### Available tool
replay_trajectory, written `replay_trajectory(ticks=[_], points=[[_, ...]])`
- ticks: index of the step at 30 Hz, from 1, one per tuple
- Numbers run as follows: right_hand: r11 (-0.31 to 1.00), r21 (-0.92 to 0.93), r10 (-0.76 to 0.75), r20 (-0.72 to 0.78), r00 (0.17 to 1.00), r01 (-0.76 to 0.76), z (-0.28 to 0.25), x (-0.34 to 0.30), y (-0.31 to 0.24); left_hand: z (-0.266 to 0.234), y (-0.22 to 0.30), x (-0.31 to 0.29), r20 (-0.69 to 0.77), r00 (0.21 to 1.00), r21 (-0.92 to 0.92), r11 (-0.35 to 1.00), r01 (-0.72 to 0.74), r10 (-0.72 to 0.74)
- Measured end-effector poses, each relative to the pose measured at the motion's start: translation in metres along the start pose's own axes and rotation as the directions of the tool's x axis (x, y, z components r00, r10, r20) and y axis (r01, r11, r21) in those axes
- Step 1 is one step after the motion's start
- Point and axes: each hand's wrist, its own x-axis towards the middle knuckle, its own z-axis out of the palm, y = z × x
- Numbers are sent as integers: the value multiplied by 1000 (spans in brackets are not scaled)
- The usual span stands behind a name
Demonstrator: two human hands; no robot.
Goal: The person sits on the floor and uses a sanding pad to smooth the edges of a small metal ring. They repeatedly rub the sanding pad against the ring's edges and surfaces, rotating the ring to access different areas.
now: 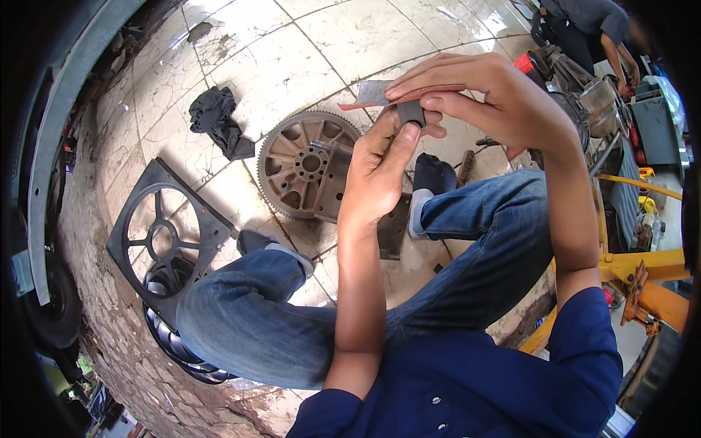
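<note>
My left hand (374, 174) holds up a small dark grey block (412, 113) with a rounded notch in its near end, gripped between thumb and fingers. Over the top of the block lies a strip of sandpaper (375, 93), grey on one side and reddish on the other. My right hand (504, 98) has its fingers along the strip and its thumb underneath, pressing it against the block. Part of the strip is hidden under those fingers. Below and beyond my left hand, a toothed flywheel (281, 142) lies on the floor, with a rusty metal plate (332, 179) overlapping it.
A black fan shroud (212, 237) leans by my left knee, over a black fan (175, 347). A black cloth (219, 120) lies on the tiled floor (255, 66). A brush (466, 168) is beside my right foot. Yellow metal framework (642, 266) stands at right; another person (588, 29) works beyond it.
</note>
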Motion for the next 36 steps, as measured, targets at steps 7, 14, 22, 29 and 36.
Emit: replay_trajectory(ticks=[7,14,22,29,36], points=[[996,-23,-89,-19,996,88,4,1,-3,-3,-6,0,-49,999,195,981,13,-4],[997,-55,-56,-10,998,55,4,1,-1,-1,-11,-1,-71,997,-129,992,19,-28],[997,0,-72,-83,994,72,7,0,2,-5,-11,1,61,998,-15,1000,-18,19],[993,-22,111,-72,991,-113,0,-2,-2,-2,-9,1,70,998,35,999,-8,6],[989,53,144,-65,987,-141,0,-2,-2,-2,-9,3,28,989,51,988,-144,142]])
